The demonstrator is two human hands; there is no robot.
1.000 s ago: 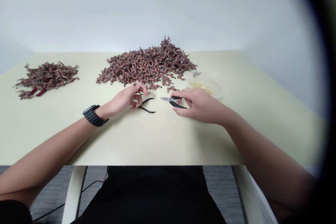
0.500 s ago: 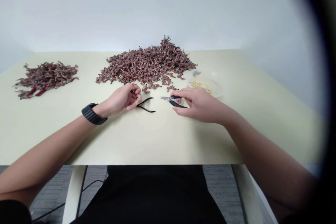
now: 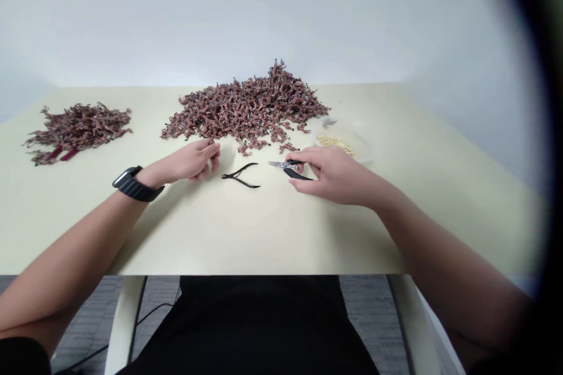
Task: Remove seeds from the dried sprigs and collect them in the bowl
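Observation:
My right hand (image 3: 332, 173) is wrapped round a pair of small black-handled pliers (image 3: 292, 170), whose metal jaws point left. To the left, my left hand (image 3: 193, 159) hovers with its fingers curled and thumb pressed to the index finger; anything pinched there is too small to make out. Between the hands lies a black nipper (image 3: 240, 176) with its handles spread to the right. Behind both hands rises a large heap of small reddish-brown knotted pieces (image 3: 246, 108). A shallow clear dish (image 3: 364, 151) beyond my right hand holds tiny gold-coloured bits (image 3: 336, 142).
A smaller heap of similar brown pieces (image 3: 85, 123) lies at the left of the pale table (image 3: 246, 240), with dark red handles (image 3: 68, 154) at its near edge. A wall (image 3: 220, 17) stands behind the table. A dark cable (image 3: 153, 307) runs below.
My left hand has moved left, away from the nipper, uncovering its jaws. My right hand and the pliers stay in place.

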